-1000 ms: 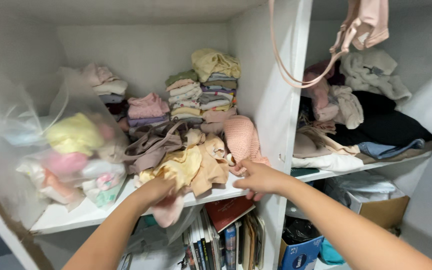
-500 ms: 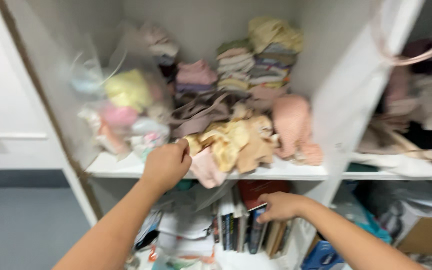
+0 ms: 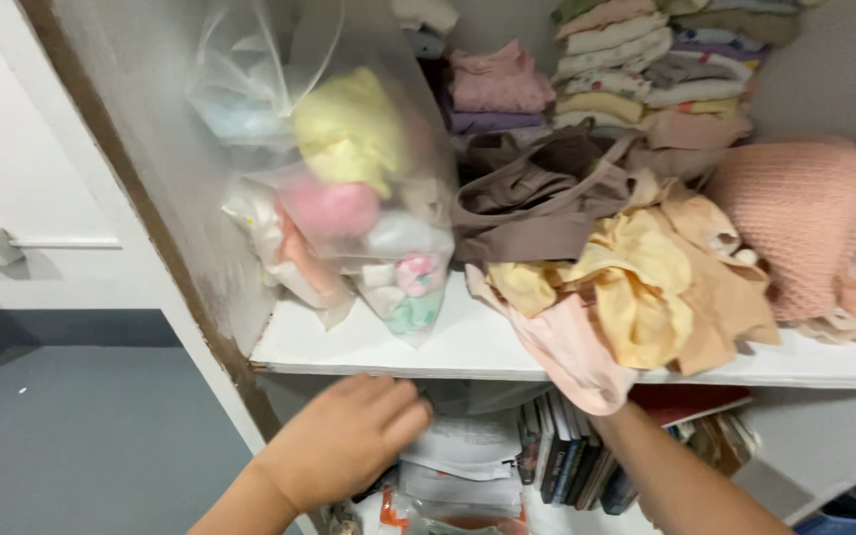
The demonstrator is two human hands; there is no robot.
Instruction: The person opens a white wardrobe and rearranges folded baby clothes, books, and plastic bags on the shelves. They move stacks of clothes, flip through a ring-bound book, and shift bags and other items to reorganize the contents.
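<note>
Since the earlier frame your left hand (image 3: 344, 441) has dropped from the clothes at the shelf edge to the compartment below, and your right forearm now reaches in under the shelf, its hand hidden behind the hanging pink garment (image 3: 572, 352). The white shelf (image 3: 418, 349) shows a bare strip along its front edge; the pink garment droops over that edge, leaving little open room beneath. One clear plastic bag (image 3: 349, 188) of soft items stands at the left, one loose heap of yellow and tan clothes (image 3: 651, 287) at the middle, one pink knit piece (image 3: 800, 218) at the right, with folded stacks behind. Your left hand is loosely curled, fingers together, at the stack of papers (image 3: 468, 456); whether it grips them cannot be told. Upright books (image 3: 562, 466) stand just beside the papers.
</note>
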